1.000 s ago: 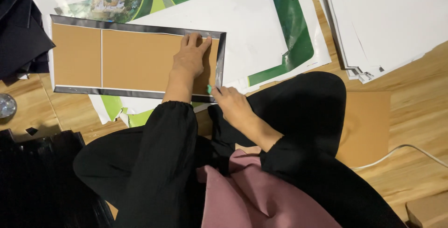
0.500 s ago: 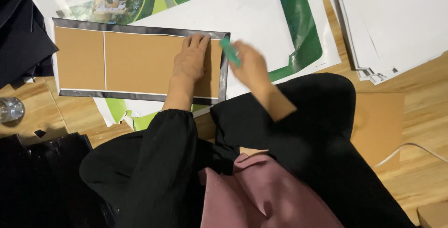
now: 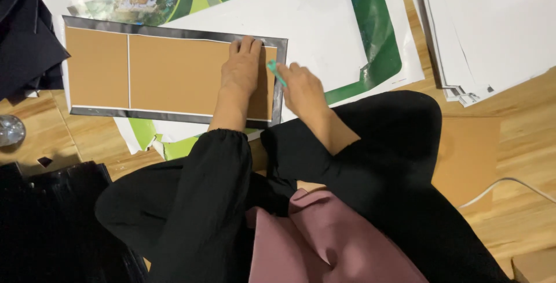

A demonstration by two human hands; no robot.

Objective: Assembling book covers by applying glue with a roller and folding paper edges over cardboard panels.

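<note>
Nearest: pink cloth (image 3: 324, 242) in lap, black sleeves above it. Right hand (image 3: 304, 89) closed around small green tool (image 3: 274, 72), tip at right border of brown board (image 3: 168, 74); tool's kind hard to tell, mostly hidden by fingers. Left hand (image 3: 242, 68) flat, fingers spread, pressing board's right end, gripping nothing. Board lies on black sheet (image 3: 282, 80) showing as dark rim, over printed posters (image 3: 347, 45). Farther right: white paper stack (image 3: 492, 22) on wooden floor (image 3: 521, 144).
</note>
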